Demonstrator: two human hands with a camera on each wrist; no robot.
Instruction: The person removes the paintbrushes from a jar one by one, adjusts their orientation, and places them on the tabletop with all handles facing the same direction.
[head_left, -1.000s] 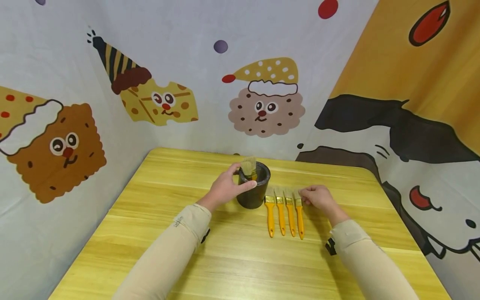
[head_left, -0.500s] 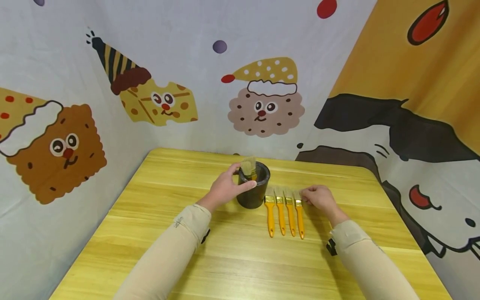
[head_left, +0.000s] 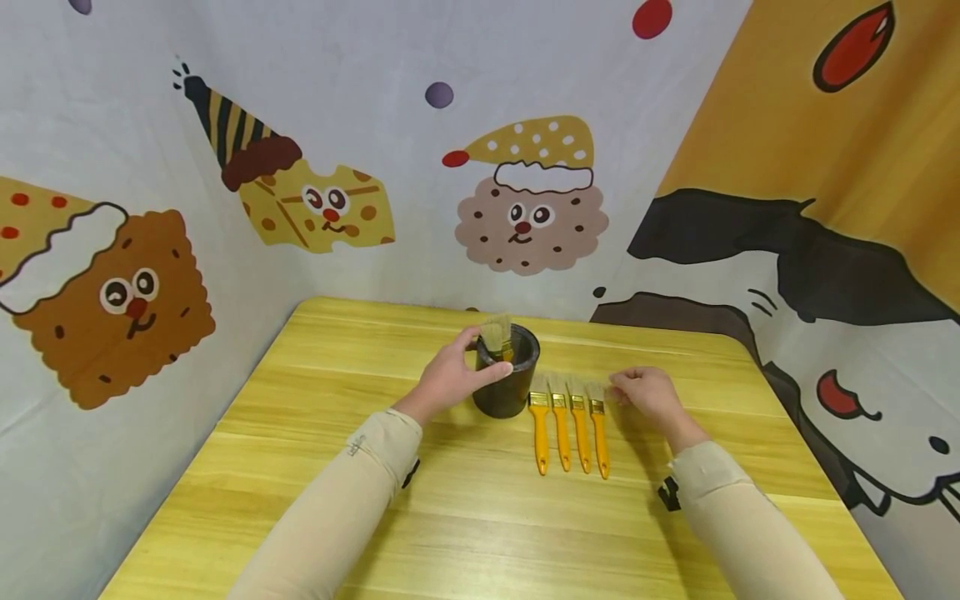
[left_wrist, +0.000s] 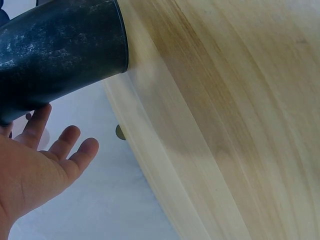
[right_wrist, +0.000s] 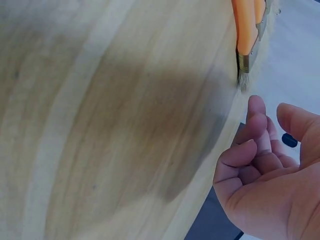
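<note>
A black cup stands upright on the table, and my left hand grips it at the rim, thumb on the near side. Bristles of paintbrushes show above the rim; their handles are hidden inside. To the right of the cup lie several yellow-handled paintbrushes in a row, bristles pointing away from me. Beside the bristles of the rightmost brush my right hand hovers with nothing in it. In the right wrist view its fingers curl loosely and the thumb stands apart.
A wooden table carries everything. Behind it and to both sides hangs a cloth printed with cartoon food and animal figures, close to the table's far edge.
My right hand has drawn slightly right, away from the bristles of the rightmost brush. The left hand, the cup and the brushes stay where they were.
</note>
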